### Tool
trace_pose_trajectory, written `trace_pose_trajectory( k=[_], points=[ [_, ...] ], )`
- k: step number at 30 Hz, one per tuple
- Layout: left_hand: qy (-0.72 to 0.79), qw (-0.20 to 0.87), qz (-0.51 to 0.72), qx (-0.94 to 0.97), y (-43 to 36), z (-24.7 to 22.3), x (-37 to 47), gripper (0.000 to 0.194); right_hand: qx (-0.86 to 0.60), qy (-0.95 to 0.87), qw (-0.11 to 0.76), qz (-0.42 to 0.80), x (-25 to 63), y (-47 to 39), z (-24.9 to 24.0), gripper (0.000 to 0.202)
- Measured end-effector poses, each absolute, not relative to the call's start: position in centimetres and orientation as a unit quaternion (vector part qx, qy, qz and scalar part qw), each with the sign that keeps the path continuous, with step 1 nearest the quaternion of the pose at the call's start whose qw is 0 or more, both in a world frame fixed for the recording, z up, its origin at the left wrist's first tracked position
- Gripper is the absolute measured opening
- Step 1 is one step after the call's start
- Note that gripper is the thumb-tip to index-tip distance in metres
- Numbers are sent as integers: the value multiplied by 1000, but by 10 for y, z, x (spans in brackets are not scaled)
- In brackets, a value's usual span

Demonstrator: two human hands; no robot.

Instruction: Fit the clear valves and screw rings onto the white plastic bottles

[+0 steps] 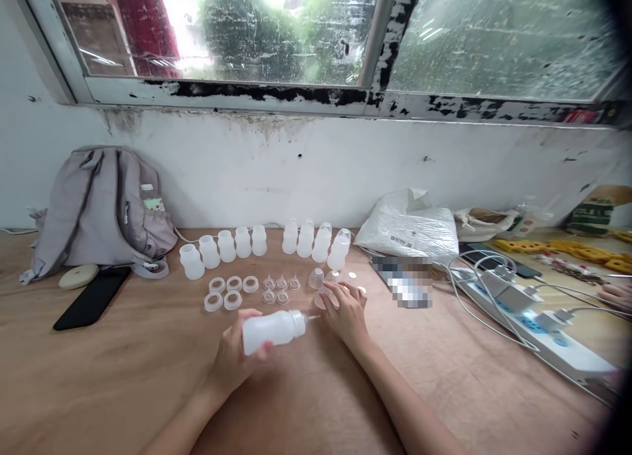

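Left fingers (241,318) hold a milky-white, thread-necked bottle (271,332).

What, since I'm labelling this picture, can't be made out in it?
All in the head view:
Clear cap: partly covered by the right hand, so grip is uncertain.
Object beside the plastic bag: masked by pixelation.
Printing on that bag: too small to read.
Other person's hand: cut off by the right edge.
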State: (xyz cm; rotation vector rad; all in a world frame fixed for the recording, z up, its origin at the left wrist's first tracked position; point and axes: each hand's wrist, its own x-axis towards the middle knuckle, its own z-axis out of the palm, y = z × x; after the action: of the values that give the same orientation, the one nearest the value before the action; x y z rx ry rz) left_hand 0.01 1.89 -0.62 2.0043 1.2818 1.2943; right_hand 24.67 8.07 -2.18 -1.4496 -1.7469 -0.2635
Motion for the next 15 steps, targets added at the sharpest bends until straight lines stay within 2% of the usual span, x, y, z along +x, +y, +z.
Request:
trace_pose_trajectory(
  k=[3, 6, 10, 12, 15],
  points=[
    [498, 400, 546, 542, 17, -4, 10, 30, -552, -685, 474, -38, 238, 71, -12, 23],
    [490, 463, 571, 468, 16, -4, 17, 34, -501, -682, 509, 160, 217, 51, -1, 22],
    [494, 436, 529, 535, 12, -5, 21, 33, -441, -565, 506, 480, 185, 29, 3, 36],
    [498, 397, 493, 593, 9, -6, 22, 33, -440, -480, 506, 566, 177, 25, 3, 35],
    [516, 262, 436, 689, 6, -10, 23, 35, -476, -391, 494, 613, 177, 27, 4, 35]
  ],
)
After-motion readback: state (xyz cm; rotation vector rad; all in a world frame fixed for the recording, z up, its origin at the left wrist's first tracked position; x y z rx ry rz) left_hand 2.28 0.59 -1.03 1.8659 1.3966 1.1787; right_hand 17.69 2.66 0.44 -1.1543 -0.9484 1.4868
